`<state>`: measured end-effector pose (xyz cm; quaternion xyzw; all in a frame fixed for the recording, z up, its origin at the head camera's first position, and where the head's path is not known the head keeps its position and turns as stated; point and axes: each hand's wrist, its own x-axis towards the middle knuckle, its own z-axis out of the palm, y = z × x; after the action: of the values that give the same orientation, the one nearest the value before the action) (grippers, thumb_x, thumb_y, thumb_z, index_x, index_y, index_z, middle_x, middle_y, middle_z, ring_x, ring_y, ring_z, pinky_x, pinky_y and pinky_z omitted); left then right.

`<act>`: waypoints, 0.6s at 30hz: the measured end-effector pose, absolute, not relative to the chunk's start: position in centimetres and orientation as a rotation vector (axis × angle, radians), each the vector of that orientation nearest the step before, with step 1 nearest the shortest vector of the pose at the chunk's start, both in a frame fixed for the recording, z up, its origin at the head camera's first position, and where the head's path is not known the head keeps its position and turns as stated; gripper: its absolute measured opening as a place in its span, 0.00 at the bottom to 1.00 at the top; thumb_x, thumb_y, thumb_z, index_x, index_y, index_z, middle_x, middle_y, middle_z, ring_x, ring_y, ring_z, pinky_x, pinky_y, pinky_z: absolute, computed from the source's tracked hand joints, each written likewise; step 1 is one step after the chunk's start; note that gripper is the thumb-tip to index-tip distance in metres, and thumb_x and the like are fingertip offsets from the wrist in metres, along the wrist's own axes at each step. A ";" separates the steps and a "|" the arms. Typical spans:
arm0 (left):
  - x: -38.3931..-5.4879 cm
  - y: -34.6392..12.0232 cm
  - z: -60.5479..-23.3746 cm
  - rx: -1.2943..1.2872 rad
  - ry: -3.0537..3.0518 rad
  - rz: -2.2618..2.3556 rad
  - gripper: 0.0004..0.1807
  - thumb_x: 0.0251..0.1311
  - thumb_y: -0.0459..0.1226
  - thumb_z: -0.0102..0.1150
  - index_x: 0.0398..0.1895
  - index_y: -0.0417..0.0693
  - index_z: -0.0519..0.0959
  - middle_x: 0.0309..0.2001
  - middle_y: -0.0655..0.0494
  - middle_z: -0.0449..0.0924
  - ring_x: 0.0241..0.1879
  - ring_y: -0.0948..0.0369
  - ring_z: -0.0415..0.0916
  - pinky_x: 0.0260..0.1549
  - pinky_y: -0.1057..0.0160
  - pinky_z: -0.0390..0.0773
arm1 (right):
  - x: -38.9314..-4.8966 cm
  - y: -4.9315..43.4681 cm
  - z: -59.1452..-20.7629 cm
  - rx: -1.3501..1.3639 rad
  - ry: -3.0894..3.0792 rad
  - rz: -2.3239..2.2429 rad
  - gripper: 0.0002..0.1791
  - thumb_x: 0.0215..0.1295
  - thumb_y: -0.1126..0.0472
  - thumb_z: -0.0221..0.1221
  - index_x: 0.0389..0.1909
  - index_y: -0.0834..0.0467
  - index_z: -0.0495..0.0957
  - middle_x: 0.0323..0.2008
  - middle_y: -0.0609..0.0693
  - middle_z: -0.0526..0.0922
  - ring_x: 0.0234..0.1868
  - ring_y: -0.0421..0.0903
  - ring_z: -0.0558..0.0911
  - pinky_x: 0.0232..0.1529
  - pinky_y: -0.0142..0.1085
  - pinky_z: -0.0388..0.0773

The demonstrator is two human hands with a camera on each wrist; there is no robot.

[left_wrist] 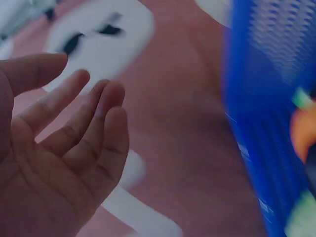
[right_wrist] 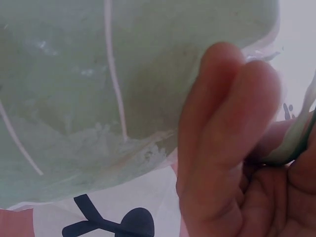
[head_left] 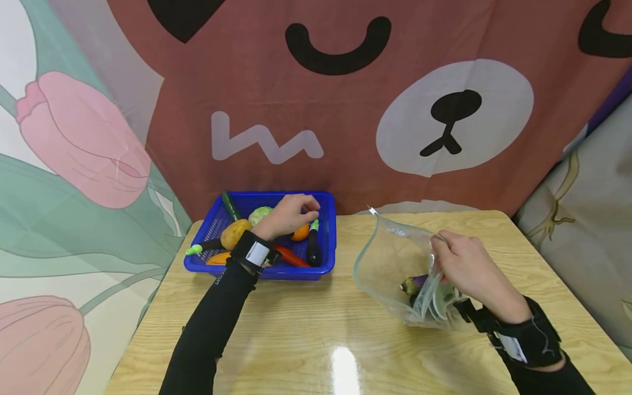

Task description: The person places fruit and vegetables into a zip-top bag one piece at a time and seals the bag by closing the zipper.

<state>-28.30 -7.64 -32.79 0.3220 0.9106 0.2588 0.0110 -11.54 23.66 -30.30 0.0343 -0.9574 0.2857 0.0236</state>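
Over the blue basket (head_left: 281, 272), my left hand (head_left: 288, 215) hovers with loosely bent fingers and holds nothing. In the left wrist view the palm of this hand (left_wrist: 74, 138) faces the camera, beside the basket wall. My right hand (head_left: 471, 269) grips the upper edge of a clear zip bag (head_left: 380, 263), whose mouth gapes toward the basket. Inside the bag lie a purple eggplant (head_left: 415, 284) and other pieces partly hidden by its folds. Close up in the right wrist view, the greenish bag (right_wrist: 69, 89) fills the space beside the curled fingers (right_wrist: 222, 123).
The basket holds a cucumber (head_left: 230, 206), a cabbage (head_left: 259, 214), a potato (head_left: 235, 234), an orange round item (head_left: 300, 233), a long red pepper (head_left: 292, 256), a dark eggplant (head_left: 313, 249) and more. Both stand on a wooden table (head_left: 296, 329) before a printed cloth (head_left: 345, 137).
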 end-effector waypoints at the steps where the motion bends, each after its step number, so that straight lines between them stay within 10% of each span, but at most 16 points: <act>1: -28.8 -8.2 -33.1 0.960 2.841 0.736 0.12 0.64 0.40 0.56 0.46 0.44 0.80 0.45 0.50 0.82 0.45 0.56 0.78 0.46 0.58 0.77 | -11.5 23.7 -30.3 0.102 -2.964 0.881 0.27 0.76 0.48 0.29 0.26 0.58 0.70 0.19 0.48 0.76 0.16 0.45 0.76 0.17 0.36 0.69; 18: -31.8 -11.6 -36.7 0.500 2.691 0.104 0.35 0.51 0.42 0.69 0.62 0.41 0.70 0.58 0.44 0.75 0.56 0.49 0.71 0.56 0.53 0.70 | -11.6 24.0 -30.4 0.104 -2.961 0.897 0.27 0.76 0.48 0.30 0.26 0.59 0.68 0.19 0.49 0.76 0.16 0.45 0.76 0.17 0.35 0.70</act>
<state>-31.76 -11.64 -36.70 0.1788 0.9626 0.0374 0.2000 -11.61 24.03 -30.37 0.0336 -0.9563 0.2896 0.0228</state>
